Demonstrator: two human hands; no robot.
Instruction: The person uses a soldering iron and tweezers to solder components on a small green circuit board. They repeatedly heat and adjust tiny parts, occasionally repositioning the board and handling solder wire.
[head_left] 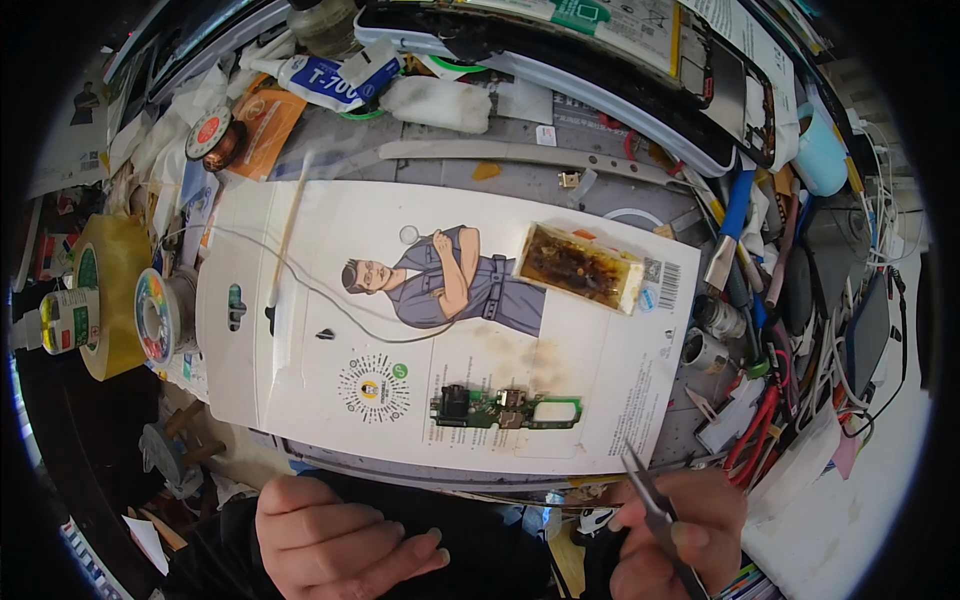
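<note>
A pair of metal tweezers (655,510) is held in my right hand (690,530) at the lower right, tips pointing up past the near edge of a white printed card (390,210). My left hand (340,545) rests at the lower left with its fingers curled in and nothing visible in them. On the card, between and beyond my hands, lies a small green circuit board (507,410) with a black connector, a metal port and a white patch. Neither hand touches it. A small open box of browned flux-like residue (582,266) sits at the card's right.
A solder wire spool (165,315), yellow tape roll (110,298) and bottle (68,320) stand at left. Copper wire (215,138) and a blue-white tube (330,82) lie behind. An opened device (600,80) fills the back; tools, including a blue-handled brush (730,230), crowd the right.
</note>
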